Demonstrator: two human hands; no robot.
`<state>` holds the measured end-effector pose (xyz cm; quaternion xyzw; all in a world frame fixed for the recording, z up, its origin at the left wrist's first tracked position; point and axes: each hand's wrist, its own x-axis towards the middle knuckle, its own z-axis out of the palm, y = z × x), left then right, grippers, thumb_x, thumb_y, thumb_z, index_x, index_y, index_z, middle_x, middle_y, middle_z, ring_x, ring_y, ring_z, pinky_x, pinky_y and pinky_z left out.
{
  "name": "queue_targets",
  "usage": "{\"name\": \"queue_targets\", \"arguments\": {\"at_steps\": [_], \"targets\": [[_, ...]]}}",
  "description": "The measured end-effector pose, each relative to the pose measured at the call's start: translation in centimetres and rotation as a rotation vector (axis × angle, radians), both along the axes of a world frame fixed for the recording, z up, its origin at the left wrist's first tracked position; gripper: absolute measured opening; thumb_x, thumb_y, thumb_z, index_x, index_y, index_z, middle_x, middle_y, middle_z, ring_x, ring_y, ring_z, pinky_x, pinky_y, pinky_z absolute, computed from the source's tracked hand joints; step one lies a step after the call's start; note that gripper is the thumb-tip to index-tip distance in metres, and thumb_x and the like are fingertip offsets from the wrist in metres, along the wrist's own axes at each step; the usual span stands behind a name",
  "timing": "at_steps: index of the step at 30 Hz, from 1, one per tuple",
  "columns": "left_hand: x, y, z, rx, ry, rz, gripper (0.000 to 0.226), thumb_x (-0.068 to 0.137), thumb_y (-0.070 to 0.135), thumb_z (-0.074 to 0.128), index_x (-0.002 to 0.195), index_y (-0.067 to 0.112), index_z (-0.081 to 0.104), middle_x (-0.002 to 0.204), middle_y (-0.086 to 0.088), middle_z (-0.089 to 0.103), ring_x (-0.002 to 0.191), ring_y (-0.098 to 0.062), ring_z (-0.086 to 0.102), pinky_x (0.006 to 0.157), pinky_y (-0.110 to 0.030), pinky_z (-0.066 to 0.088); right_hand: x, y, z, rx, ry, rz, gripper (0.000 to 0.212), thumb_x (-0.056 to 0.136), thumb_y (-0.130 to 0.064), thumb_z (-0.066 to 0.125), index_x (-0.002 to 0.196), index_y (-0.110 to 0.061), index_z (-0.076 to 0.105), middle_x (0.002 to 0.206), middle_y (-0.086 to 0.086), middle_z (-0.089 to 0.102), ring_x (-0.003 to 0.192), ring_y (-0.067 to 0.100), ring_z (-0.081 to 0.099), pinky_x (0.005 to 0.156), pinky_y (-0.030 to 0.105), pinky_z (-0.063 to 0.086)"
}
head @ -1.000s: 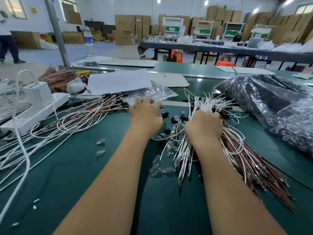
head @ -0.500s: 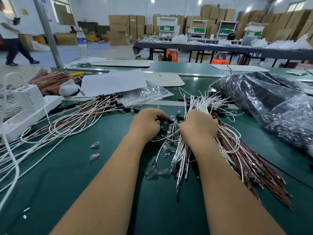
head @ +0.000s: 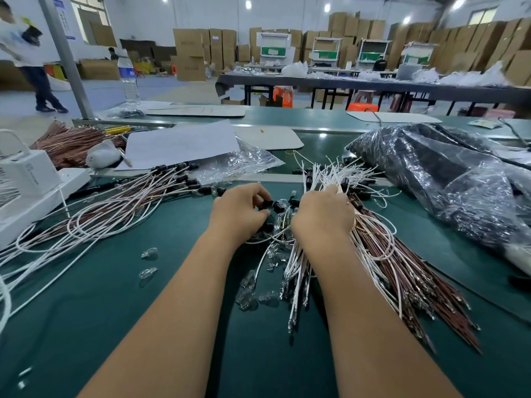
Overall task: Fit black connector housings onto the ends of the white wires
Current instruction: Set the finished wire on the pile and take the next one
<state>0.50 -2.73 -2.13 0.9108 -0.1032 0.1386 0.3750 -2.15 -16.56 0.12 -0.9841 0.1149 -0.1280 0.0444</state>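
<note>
My left hand (head: 240, 212) pinches a small black connector housing (head: 268, 204) at its fingertips, above several loose black housings and clear bulbs on the green mat (head: 143, 297). Just to its right, my right hand (head: 323, 215) grips a thick bundle of white wires (head: 333, 173) whose free ends fan out beyond the fist and whose tails run back under the wrist. Brown wires (head: 402, 271) lie under and beside that bundle. A pile of white wires with black housings fitted on their ends (head: 172, 182) lies spread out at the left.
A large plastic bag of black parts (head: 448, 179) fills the right side. At the left stand a white power strip with a charger (head: 31, 182) and a sheaf of copper wires (head: 66, 142). Paper (head: 178, 145) and a clear bag (head: 230, 165) lie behind. Clear bulbs (head: 149, 252) dot the mat.
My left hand came back from the finished pile at the left to the middle and took hold of a black housing next to the bundle. My right hand kept its grip on the wires.
</note>
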Motion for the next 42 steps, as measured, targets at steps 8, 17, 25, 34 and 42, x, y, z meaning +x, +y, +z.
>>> {"name": "queue_targets", "arguments": {"at_steps": [8, 17, 25, 34, 42], "targets": [[-0.1, 0.0, 0.4, -0.096, -0.141, 0.02, 0.031, 0.082, 0.006, 0.07, 0.112, 0.012, 0.067, 0.094, 0.0, 0.067, 0.088, -0.018, 0.064, 0.087, -0.037, 0.052, 0.1, -0.5, -0.3, 0.095, -0.052, -0.029, 0.031, 0.092, -0.031, 0.052, 0.115, -0.012, 0.061, 0.129, 0.013, 0.05, 0.117, 0.032, 0.047, 0.097, 0.041, 0.037], [-0.4, 0.0, 0.6, -0.109, -0.216, -0.028, 0.021, 0.085, 0.005, 0.067, 0.104, 0.014, 0.071, 0.095, 0.001, 0.068, 0.083, -0.013, 0.061, 0.08, -0.024, 0.047, 0.0, -0.6, 0.3, -0.017, -0.054, -0.068, 0.011, 0.085, -0.029, 0.059, 0.094, -0.024, 0.058, 0.12, 0.007, 0.053, 0.117, 0.03, 0.04, 0.092, 0.043, 0.031], [-0.1, 0.2, 0.6, -0.198, -0.198, -0.013, 0.021, 0.082, 0.004, 0.072, 0.103, 0.008, 0.072, 0.091, -0.002, 0.072, 0.084, -0.012, 0.066, 0.084, -0.021, 0.052, -0.1, -1.0, -0.2, 0.161, -0.16, -0.086, 0.014, 0.09, -0.026, 0.051, 0.095, -0.014, 0.058, 0.119, 0.009, 0.055, 0.114, 0.03, 0.044, 0.097, 0.042, 0.033], [-0.3, 0.0, 0.8, -0.58, -0.044, -0.223, 0.02, 0.093, 0.005, 0.06, 0.108, 0.017, 0.067, 0.093, 0.005, 0.072, 0.083, 0.0, 0.067, 0.078, -0.012, 0.049, 0.3, -0.4, -0.1, 0.512, -0.486, 0.143, 0.011, 0.096, -0.003, 0.044, 0.095, -0.014, 0.043, 0.072, -0.007, 0.049, 0.062, 0.009, 0.049, 0.05, 0.026, 0.027], [-0.3, -0.9, 1.0, -0.11, -0.47, 0.082, 0.012, 0.096, 0.02, 0.052, 0.106, 0.017, 0.058, 0.112, 0.008, 0.061, 0.113, -0.017, 0.046, 0.101, -0.033, 0.031, 0.3, 0.6, -0.3, 0.377, -0.46, 0.459, 0.012, 0.094, -0.001, 0.047, 0.092, -0.013, 0.05, 0.089, 0.002, 0.053, 0.073, 0.019, 0.049, 0.06, 0.029, 0.035]]}}
